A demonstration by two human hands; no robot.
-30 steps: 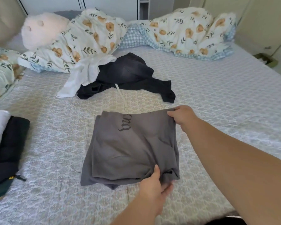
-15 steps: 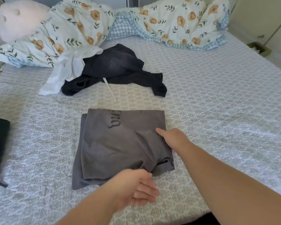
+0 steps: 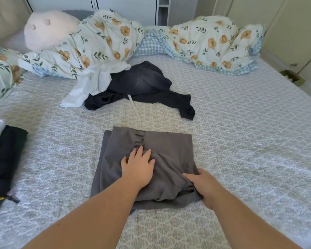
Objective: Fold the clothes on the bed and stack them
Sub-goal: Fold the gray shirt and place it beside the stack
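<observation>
bed (image 3: 241,141): patterned grey sheet, takes up pretty much the whole view
duvet (image 3: 205,42): floral, bunched along the far side
dark clothes (image 3: 142,87): unfolded heap mid-bed, white top (image 3: 90,85) draped on its left
stack (image 3: 4,159): dark folded stuff at the left edge
grey shirt (image 3: 169,150): folded into a rough square, near edge of the bed, right in front
left hand (image 3: 137,166): flat on the shirt's middle, fingers straight and spread
right hand (image 3: 203,184): at the shirt's near right corner, fingers curled around the edge
</observation>
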